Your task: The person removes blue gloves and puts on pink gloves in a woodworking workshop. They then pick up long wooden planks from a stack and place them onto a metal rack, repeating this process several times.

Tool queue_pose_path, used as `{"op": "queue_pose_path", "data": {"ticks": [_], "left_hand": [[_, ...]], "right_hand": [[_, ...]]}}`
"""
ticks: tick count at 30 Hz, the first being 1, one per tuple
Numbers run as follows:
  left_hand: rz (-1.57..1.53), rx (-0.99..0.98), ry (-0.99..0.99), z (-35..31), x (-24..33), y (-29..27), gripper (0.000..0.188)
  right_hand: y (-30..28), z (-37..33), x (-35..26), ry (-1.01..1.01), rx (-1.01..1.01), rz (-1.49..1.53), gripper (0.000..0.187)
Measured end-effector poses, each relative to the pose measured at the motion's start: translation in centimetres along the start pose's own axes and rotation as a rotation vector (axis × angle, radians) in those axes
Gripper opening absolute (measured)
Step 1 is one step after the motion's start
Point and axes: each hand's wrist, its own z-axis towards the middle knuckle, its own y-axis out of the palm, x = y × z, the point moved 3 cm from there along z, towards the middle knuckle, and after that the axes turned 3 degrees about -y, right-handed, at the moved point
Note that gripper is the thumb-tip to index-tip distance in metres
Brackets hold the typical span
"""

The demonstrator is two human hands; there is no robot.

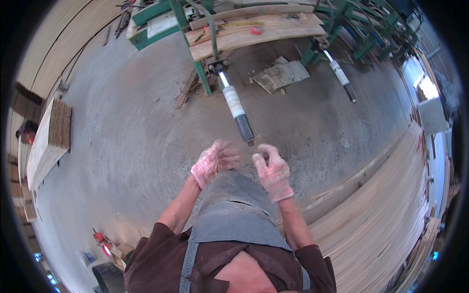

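My left hand [217, 159], in a white and pink knitted work glove, is held in front of the grey apron [234, 215]. Its fingers stretch toward the right, somewhat blurred, with nothing visible in them. Opposite it, my right hand [272, 173] wears a matching glove. The thumb and half-bent fingers are apart, and no object shows between them. Just ahead of both hands, touching neither, is the dark tip of a rod-like cylinder [234, 103] with a white wrapped middle. It slopes down from a green machine frame.
Curved wooden boards [259, 35] lie on the green frame, with a red tape measure [256, 31] on top. A second cylinder [339, 73] juts out to the right. Long planks [371, 210] are stacked at my right; a board stack [51, 136] stands left. Scrap board [282, 75] lies underneath.
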Motion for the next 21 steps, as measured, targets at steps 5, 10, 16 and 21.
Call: {"op": "queue_pose_path", "data": {"ticks": [5,10,16,21], "left_hand": [[0.115,-0.181,0.053,7.8,1.4,-3.1,0.061],[-0.207,-0.289,0.02,10.5,4.2,1.9,0.058],[0.305,0.115,-0.115,11.6,3.9,1.7,0.054],[0.411,0.214,-0.125,11.6,4.6,0.7,0.051]], "right_hand": [[2.3,5.2,2.7,0.133,-0.079,-0.216,0.063],[4.5,4.9,6.9,0.466,-0.219,0.425,0.05],[5.1,5.9,6.8,0.6,-0.326,0.948,0.041],[5.5,6.6,6.6,0.586,-0.367,1.011,0.038]]}}
